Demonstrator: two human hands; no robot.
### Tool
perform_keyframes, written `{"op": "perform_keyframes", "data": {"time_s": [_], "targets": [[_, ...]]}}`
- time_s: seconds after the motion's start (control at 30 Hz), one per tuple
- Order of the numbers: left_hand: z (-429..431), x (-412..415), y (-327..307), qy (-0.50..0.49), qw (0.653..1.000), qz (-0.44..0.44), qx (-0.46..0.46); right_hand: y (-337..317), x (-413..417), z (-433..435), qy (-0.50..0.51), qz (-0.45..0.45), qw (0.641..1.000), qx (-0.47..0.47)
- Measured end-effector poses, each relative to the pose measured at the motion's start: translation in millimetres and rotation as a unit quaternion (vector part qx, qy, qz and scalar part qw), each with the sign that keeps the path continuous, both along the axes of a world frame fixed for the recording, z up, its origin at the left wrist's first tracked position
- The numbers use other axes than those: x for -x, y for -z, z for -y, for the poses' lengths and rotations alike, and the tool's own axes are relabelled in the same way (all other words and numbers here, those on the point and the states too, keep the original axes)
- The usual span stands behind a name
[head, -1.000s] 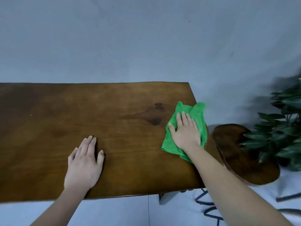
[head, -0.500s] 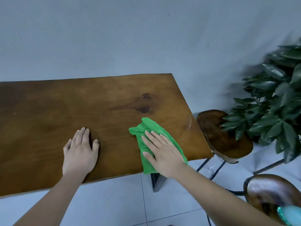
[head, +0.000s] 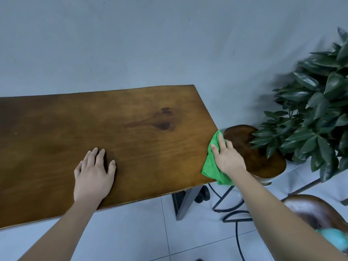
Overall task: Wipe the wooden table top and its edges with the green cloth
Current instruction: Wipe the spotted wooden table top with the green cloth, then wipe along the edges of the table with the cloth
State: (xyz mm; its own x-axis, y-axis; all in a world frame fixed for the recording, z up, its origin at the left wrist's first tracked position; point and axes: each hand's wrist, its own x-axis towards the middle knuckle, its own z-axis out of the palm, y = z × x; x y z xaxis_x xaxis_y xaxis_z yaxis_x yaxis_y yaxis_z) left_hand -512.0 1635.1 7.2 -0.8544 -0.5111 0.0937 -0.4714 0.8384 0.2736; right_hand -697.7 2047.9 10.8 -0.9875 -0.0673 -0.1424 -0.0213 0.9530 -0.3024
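The wooden table top (head: 131, 129) was seen with its long axis running left to right, its left end cut off by the frame. The left hand (head: 93, 178) was laid flat on it near the front edge, palm down, fingers straight, slightly spread and pointed away. The green cloth (head: 210, 164) was found on the table's right edge, by the near right corner, its long axis following that edge from near to far and its near end hanging past the corner. It was clamped there by the right hand (head: 228, 159), thumb on the top side and fingers turned over the edge, mostly hidden. A wooden stool (head: 263, 161) was partly covered by that hand and by a leafy plant (head: 310, 113), which was blurred.
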Motion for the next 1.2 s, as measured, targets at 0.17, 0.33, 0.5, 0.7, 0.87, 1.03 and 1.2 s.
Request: {"op": "perform_keyframes", "data": {"time_s": [0.17, 0.33, 0.5, 0.7, 0.87, 1.03, 1.2], "targets": [[-0.9, -1.9, -4.2, 0.034, 0.999, -0.022, -0.01, 12.2, -45.5, -26.0, 0.0, -0.043, 0.999, -0.007], [-29.1, 25.7, -19.7, 0.089, 0.996, -0.011, -0.004, 20.5, -46.2, -25.9, -0.017, -0.081, 0.996, -0.035], [-94.2, 100.5, -26.9, 0.145, 0.989, 0.0, -0.021, 18.9, -7.5, -17.9, -0.029, -0.048, 0.998, -0.032], [-143.0, 200.2, -10.6, 0.159, 0.987, 0.029, -0.014, 17.4, 70.2, 6.6, -0.076, -0.025, 0.997, -0.015], [-150.3, 252.8, -6.9, 0.123, 0.992, 0.028, 0.002, 20.0, 154.8, 39.3, -0.112, -0.034, 0.993, 0.006], [-156.1, 258.4, -6.8, 0.099, 0.994, 0.034, 0.005, 19.2, 247.5, 80.2, -0.111, -0.017, 0.992, 0.05], [-154.2, 262.1, -7.2, 0.096, 0.994, 0.058, 0.003, 19.5, 328.1, 118.2, -0.094, -0.018, 0.992, 0.082]]}}
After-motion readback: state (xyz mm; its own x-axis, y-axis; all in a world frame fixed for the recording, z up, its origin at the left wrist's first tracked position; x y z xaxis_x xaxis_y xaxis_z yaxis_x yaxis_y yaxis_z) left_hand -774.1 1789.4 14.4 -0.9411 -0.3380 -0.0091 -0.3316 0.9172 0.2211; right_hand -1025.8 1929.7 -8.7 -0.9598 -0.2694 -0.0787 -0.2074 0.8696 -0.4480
